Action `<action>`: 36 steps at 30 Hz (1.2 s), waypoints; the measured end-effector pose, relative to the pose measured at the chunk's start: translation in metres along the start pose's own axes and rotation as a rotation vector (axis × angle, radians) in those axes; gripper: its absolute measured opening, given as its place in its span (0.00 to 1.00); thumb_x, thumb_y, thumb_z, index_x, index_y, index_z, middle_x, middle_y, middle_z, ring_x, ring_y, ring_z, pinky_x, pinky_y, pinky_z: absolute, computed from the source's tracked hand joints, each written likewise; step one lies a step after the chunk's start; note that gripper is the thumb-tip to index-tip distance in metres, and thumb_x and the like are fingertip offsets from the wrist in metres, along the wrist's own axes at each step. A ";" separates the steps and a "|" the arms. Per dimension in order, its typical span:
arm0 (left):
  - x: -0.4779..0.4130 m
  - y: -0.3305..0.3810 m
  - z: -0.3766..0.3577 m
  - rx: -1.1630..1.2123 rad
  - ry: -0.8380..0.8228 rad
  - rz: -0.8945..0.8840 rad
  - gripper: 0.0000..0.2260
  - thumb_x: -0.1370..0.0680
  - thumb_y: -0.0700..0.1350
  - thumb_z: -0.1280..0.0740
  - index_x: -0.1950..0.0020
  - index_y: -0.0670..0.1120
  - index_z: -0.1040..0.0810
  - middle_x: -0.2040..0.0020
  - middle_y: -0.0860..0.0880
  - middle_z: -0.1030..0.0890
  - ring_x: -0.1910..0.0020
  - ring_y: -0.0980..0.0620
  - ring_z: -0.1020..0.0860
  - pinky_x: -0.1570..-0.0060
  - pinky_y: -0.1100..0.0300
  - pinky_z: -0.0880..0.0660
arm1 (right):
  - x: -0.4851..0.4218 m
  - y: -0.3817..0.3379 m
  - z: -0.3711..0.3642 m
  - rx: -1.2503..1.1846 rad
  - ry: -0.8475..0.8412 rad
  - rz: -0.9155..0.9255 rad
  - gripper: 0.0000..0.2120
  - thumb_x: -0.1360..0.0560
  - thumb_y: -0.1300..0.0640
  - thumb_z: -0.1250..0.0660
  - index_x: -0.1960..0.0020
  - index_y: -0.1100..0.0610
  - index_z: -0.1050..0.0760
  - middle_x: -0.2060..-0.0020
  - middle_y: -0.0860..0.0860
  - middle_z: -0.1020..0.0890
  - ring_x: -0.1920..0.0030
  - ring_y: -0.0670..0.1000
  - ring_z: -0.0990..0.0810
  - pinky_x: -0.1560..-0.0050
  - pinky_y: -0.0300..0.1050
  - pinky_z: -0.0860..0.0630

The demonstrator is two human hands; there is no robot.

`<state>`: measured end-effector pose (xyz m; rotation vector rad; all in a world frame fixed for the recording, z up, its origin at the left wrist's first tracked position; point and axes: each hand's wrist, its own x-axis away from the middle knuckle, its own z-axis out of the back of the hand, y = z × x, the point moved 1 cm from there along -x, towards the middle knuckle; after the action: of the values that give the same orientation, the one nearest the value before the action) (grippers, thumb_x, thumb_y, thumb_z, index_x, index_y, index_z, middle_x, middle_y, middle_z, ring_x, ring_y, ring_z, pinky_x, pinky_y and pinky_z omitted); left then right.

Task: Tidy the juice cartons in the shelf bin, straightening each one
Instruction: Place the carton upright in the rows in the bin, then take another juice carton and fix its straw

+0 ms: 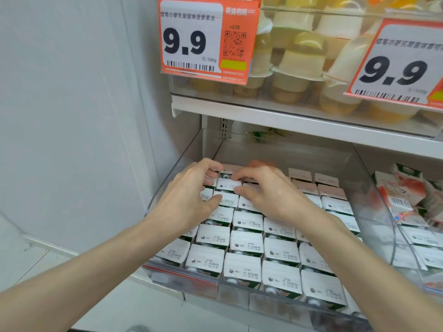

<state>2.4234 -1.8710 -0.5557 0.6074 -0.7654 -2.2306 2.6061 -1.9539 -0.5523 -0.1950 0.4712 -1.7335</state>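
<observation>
- The right hand [266,191] pinches one carton [227,185] by its white top: the curled fingertips sit on the far edge and the thumb on the near right corner.
- The left hand [191,188] meets the same carton from the left. Its fingers are curled against the left side of the carton, and its thumb lies on the top of the next carton nearer.
- This carton stands in the far left part of the bin, in the second column from the left wall, close against its neighbours.
- The other juice cartons [247,243] stand upright in tight rows and fill the bin from near to far. Printed date codes show on their white tops.
- The clear plastic bin [239,292] sits on a lower shelf, and both forearms reach over its near wall.
- To the right, a second bin [388,212] holds cartons lying at mixed angles.
- On the shelf above [287,116] are yellow jelly cups [297,58] and two orange price tags [191,41] reading 9.9.
</observation>
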 end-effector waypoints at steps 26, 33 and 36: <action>0.002 0.008 -0.004 -0.229 -0.096 -0.094 0.15 0.19 0.50 0.28 0.33 0.60 0.22 0.36 0.62 0.23 0.35 0.61 0.25 0.32 0.56 0.27 | 0.036 0.020 0.054 -0.055 -0.027 -0.002 0.16 0.15 0.46 0.36 0.31 0.51 0.28 0.39 0.46 0.18 0.38 0.46 0.20 0.38 0.46 0.21; 0.003 0.036 -0.018 0.087 -0.163 -0.191 0.24 0.22 0.63 0.33 0.26 0.60 0.25 0.32 0.66 0.21 0.32 0.65 0.24 0.29 0.54 0.26 | 0.068 0.007 0.060 -0.395 0.265 -0.010 0.14 0.17 0.47 0.34 0.33 0.48 0.26 0.42 0.41 0.18 0.40 0.40 0.20 0.39 0.42 0.21; 0.005 0.044 -0.024 0.341 -0.227 -0.114 0.16 0.19 0.51 0.30 0.32 0.54 0.21 0.39 0.60 0.14 0.42 0.60 0.15 0.32 0.51 0.23 | 0.077 0.007 0.059 -0.557 0.315 -0.069 0.13 0.19 0.48 0.30 0.36 0.46 0.23 0.44 0.43 0.16 0.42 0.41 0.17 0.38 0.42 0.19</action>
<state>2.4550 -1.9086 -0.5440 0.5741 -1.2727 -2.3164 2.6184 -2.0417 -0.5115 -0.3376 1.1897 -1.6708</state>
